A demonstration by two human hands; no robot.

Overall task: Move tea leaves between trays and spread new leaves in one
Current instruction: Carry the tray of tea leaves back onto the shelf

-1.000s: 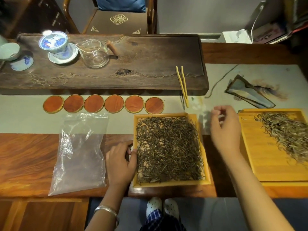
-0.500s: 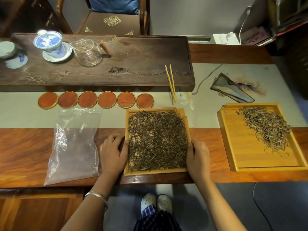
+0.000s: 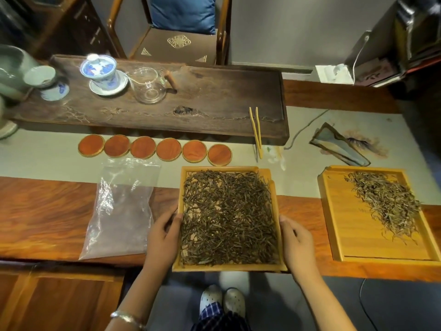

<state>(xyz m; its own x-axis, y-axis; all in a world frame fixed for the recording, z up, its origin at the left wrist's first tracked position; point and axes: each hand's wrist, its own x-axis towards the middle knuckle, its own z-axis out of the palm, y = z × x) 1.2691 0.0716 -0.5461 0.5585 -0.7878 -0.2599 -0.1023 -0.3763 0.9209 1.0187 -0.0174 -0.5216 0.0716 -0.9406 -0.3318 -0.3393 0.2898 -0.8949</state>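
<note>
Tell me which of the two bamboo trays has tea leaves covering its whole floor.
The square bamboo tray between the left hand and right hand: dark leaves cover it. In the bamboo tray on the right, pale leaves sit along one side only.

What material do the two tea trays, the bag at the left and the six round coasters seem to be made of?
Tray held by both hands and right tray: pale yellow, matte, fine straight grain, probably bamboo or light wood. Bag: thin clear plastic, crinkled, with shiny creases, the table showing through. Coasters: reddish-brown wood by their look, smooth, with a lighter rim, perhaps metal or bamboo.
</note>
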